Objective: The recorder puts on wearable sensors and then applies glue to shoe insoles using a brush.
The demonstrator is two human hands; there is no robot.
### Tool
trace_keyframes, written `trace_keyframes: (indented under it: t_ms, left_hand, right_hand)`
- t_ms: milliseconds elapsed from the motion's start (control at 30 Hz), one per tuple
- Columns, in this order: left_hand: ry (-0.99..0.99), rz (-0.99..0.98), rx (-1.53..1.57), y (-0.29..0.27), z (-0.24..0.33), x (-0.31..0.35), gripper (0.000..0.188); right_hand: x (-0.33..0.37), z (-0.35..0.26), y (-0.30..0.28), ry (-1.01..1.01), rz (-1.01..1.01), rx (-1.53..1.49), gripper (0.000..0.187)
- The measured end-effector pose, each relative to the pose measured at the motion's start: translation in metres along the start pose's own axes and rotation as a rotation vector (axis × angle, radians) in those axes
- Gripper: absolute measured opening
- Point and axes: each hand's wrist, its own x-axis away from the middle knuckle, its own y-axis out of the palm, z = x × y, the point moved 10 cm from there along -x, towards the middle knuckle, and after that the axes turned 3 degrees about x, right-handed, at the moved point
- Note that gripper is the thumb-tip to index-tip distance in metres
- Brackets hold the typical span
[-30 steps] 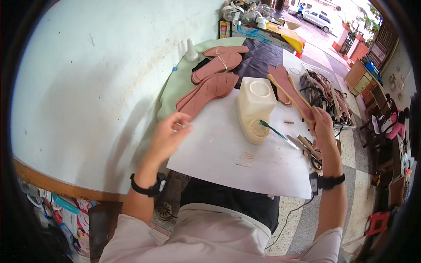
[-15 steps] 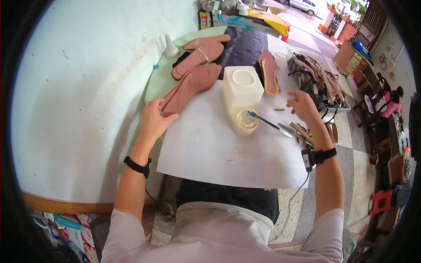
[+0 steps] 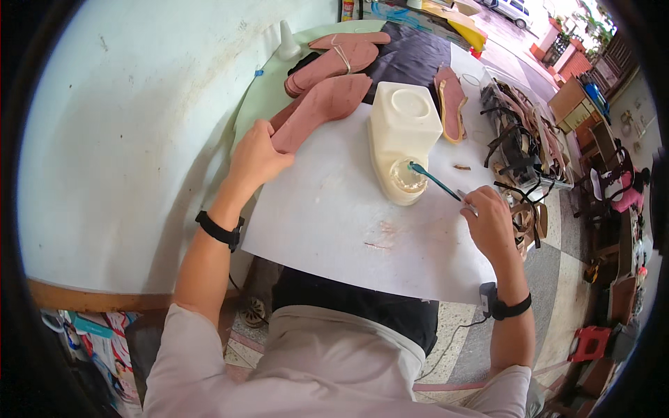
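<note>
At the left of the table, my left hand [image 3: 259, 155] is closed on the near end of a reddish-brown shoe insole [image 3: 326, 104]. Another insole shows partly beneath it, and more insoles [image 3: 334, 66] lie behind, one pair tied with a thin string. A cream plastic jug [image 3: 405, 122] lies in the middle, its cut opening towards me with pale paste around it. From that opening slants a teal-handled brush [image 3: 433, 180], its far end hidden inside. My right hand [image 3: 489, 217] has its fingers closed round the whitish end of the handle.
A sole with a tan edge [image 3: 451, 104] lies right of the jug. Beyond it stands a clear bin [image 3: 561, 164] heaped with straps. Cut scraps and straps [image 3: 526, 219] lie by the table's right edge. A white nozzle-shaped piece [image 3: 287, 42] stands near the wall [image 3: 139, 139].
My right hand has come down and nearer to me, onto the brush handle. My left hand has taken a fuller grip on the insole and lifted it slightly. The whole view has shifted.
</note>
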Motion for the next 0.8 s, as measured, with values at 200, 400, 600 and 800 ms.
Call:
trace_keyframes:
  t_ms: [200, 400, 600, 800]
  left_hand:
    - [0.12, -0.033, 0.234, -0.001, -0.01, 0.002, 0.04]
    - [-0.014, -0.304, 0.481, 0.021, -0.016, 0.004, 0.022]
    - [-0.162, -0.21, 0.808, 0.015, -0.023, 0.016, 0.032]
    - [0.245, 0.163, 0.088, -0.017, 0.008, 0.021, 0.061]
  right_hand:
    - [0.007, 0.001, -0.026, 0.122, 0.079, -0.365, 0.019]
    - [0.012, -0.021, -0.051, 0.023, 0.248, -0.377, 0.019]
    - [0.015, -0.042, -0.063, -0.061, 0.361, -0.299, 0.017]
    - [0.017, -0.047, -0.067, -0.055, 0.355, -0.305, 0.016]
